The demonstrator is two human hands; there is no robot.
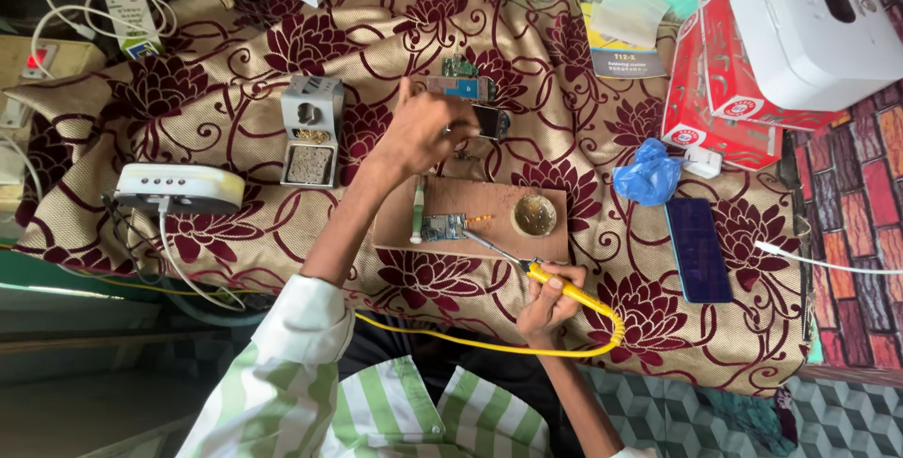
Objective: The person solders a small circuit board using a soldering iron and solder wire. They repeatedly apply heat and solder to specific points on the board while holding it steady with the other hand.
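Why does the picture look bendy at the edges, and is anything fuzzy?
Head view: the wide lens bends the brick wall at the right edge; daylight is soft and even, with no glare on the dark phone; the left hand looks a little smeared, while the right hand holding the yellow soldering iron and the small circuit board look sharper.

Boxes, a booklet and a dark screen, all at the right of the cloth.

Two red-and-white cartons (720,91) are seen stacked far right, topped by a white box (809,25). A yellow-and-blue booklet (621,55) is laid just left of them, under a clear packet (628,11). A dark phone screen (698,249) is found below, face up, beside a blue bag (647,174).
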